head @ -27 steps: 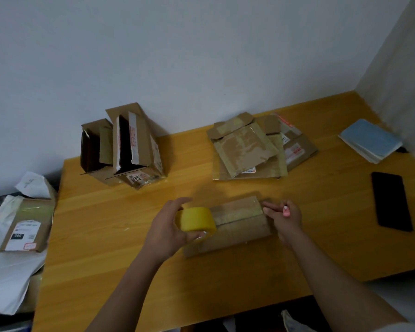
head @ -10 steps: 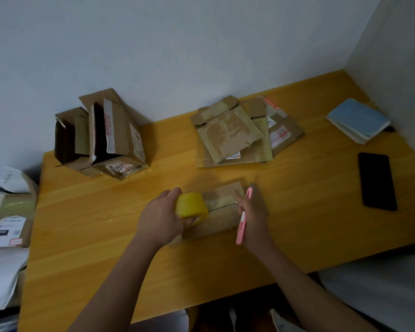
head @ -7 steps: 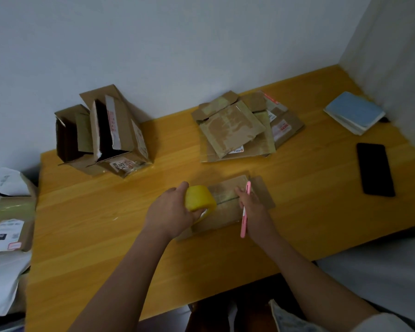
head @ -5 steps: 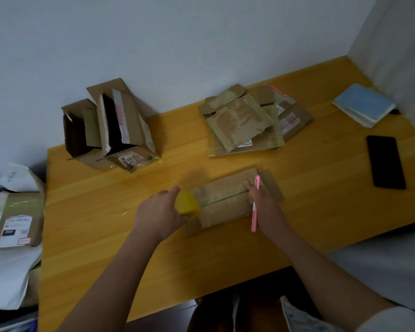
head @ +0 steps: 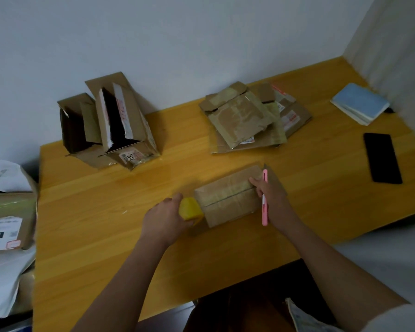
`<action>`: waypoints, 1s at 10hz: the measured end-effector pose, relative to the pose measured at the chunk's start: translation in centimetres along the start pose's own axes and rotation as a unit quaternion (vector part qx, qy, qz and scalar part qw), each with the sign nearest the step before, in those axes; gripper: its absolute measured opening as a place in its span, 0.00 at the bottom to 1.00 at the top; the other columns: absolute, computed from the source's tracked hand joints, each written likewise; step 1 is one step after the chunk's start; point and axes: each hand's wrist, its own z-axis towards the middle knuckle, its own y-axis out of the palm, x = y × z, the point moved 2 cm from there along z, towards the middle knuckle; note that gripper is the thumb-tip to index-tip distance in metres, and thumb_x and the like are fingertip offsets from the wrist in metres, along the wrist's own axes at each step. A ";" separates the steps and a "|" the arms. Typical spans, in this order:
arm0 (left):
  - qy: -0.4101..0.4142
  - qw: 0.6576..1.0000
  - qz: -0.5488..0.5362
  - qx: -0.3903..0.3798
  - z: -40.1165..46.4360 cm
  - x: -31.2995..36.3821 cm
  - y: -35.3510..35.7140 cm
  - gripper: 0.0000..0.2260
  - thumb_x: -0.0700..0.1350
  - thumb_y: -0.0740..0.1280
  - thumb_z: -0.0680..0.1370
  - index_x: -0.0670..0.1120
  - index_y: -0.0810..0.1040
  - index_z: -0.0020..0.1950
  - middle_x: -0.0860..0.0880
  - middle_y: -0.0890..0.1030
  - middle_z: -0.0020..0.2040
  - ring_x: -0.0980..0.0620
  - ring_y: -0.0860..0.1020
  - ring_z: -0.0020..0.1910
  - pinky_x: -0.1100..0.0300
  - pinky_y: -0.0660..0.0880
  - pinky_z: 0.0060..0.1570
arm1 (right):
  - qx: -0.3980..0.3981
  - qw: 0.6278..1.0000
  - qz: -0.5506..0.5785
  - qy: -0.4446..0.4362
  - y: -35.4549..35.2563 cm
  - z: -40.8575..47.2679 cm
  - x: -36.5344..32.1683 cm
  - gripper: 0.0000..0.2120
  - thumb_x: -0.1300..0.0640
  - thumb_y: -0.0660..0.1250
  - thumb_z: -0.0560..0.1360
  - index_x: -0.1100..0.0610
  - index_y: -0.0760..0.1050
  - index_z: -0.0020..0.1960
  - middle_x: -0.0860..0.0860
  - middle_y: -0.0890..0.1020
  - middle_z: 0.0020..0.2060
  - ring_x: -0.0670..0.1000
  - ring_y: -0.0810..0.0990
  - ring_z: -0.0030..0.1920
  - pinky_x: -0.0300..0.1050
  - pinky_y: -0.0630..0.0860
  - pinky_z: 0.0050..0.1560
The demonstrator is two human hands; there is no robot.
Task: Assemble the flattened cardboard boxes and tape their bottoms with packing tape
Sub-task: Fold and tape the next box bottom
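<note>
The box (head: 228, 196) lies near the front middle of the table (head: 94, 212), bottom flaps folded shut and facing up, centre seam running left to right. Your left hand (head: 164, 220) grips the yellow tape roll (head: 190, 209) at the box's left end; whether a strip already spans the seam cannot be read from this view. Your right hand (head: 270, 192) presses fingers on the right end of the seam while holding a pink cutter (head: 264, 197), which lies along the box's right edge.

Step in hand, as judged: taping this bottom seam. The next move calls for a taut strip, centred on the seam, then a cut at the roll end.

Beyond: two assembled boxes (head: 110, 125) stand back left; a stack of flattened boxes (head: 247, 118) waits back centre. A phone (head: 382, 158) and notebook (head: 361, 104) lie well right.
</note>
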 end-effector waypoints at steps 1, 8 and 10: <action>-0.008 1.000 0.006 -0.009 0.3 -0.3 1.0 0.30 0.61 0.69 0.74 0.51 0.63 0.70 0.47 0.76 0.61 0.43 0.77 0.57 0.52 0.74 0.45 | 0.000 0.996 -0.086 -0.038 -0.4 -0.4 -0.8 0.06 0.30 0.54 0.76 0.28 0.66 0.49 0.30 0.70 0.45 0.31 0.69 0.45 0.33 0.66 0.53; -0.003 1.000 0.022 0.018 0.5 0.0 1.8 0.27 0.62 0.67 0.75 0.50 0.65 0.67 0.47 0.76 0.55 0.44 0.78 0.52 0.53 0.73 0.40 | -0.018 0.999 0.014 0.046 5.0 -3.2 -5.0 0.34 0.69 0.65 0.75 0.56 0.57 0.78 0.54 0.74 0.59 0.48 0.73 0.46 0.36 0.65 0.35; -0.005 0.999 0.026 0.027 0.2 0.3 1.8 0.25 0.61 0.68 0.74 0.49 0.67 0.63 0.47 0.77 0.54 0.43 0.78 0.50 0.53 0.72 0.39 | -0.052 0.998 0.000 0.017 6.4 -3.5 -7.3 0.41 0.69 0.67 0.73 0.54 0.51 0.80 0.58 0.73 0.65 0.61 0.73 0.62 0.54 0.74 0.56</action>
